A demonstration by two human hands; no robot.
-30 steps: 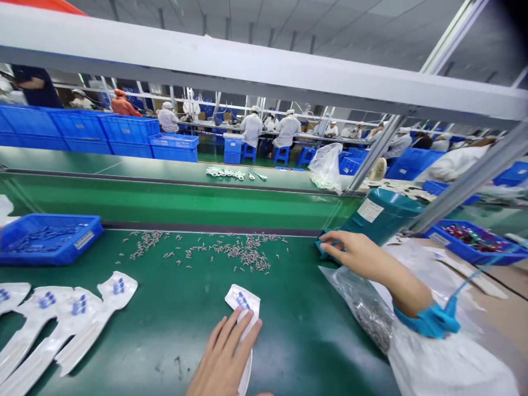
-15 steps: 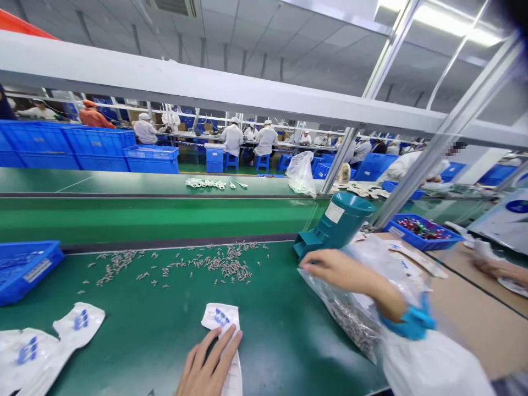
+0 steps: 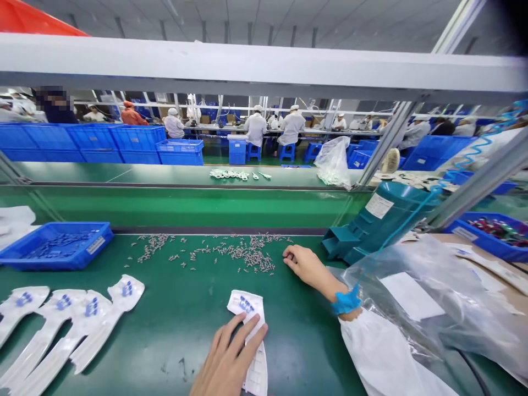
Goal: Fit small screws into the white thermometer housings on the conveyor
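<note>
Left hand [image 3: 231, 352] flat-ish on a white molded piece [image 3: 257, 366], fingers spread, resting on top, not wrapped around it. Piece lies on the green table [image 3: 305, 346], front middle, blue marks [image 3: 246, 304] at its wide far end. Right hand [image 3: 306, 267] out ahead, just right of a scatter of small metal parts [image 3: 256, 257]; fingers curled, tips close together, can't tell if anything is between them. Blue band [image 3: 346, 301] on right wrist, white sleeve [image 3: 383, 346] behind it. Teal machine [image 3: 391, 214] just beyond right hand, clear plastic bag [image 3: 433, 258] to the right, partly behind the sleeve. Far left: blue tray [image 3: 49, 264] with blue pieces [image 3: 58, 245] inside; nearer, more white molded pieces [image 3: 93, 330] side by side, overlapping, same blue marks.
</note>
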